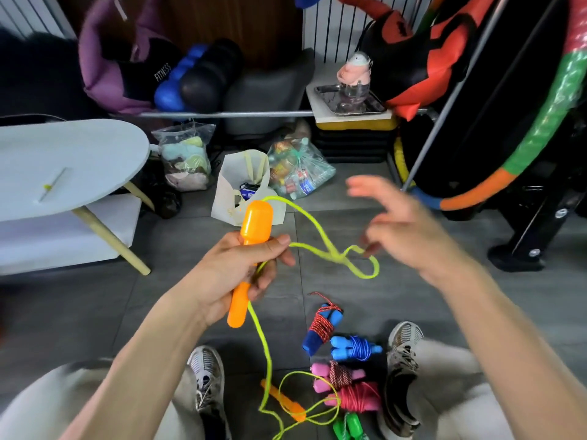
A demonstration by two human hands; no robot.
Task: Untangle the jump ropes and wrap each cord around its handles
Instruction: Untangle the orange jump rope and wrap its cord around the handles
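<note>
Neon-yellow jump-rope cord (330,249), thin, limp and light, hangs knotted in mid-air above the grey tiled floor (158,312). Left hand (235,274) grips its hard orange plastic handle (251,242); right hand (409,230), blurred, fingers spread, holds nothing. Best pinched beside the knot.

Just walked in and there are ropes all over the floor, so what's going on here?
A seated person is sorting jump ropes. The left hand grips an orange handle of the yellow-green cord, which has a knot in mid-air. The right hand, blurred and with spread fingers, is beside that knot. The other orange handle lies on the floor in loose cord. Several wrapped ropes lie between the shoes.
</note>
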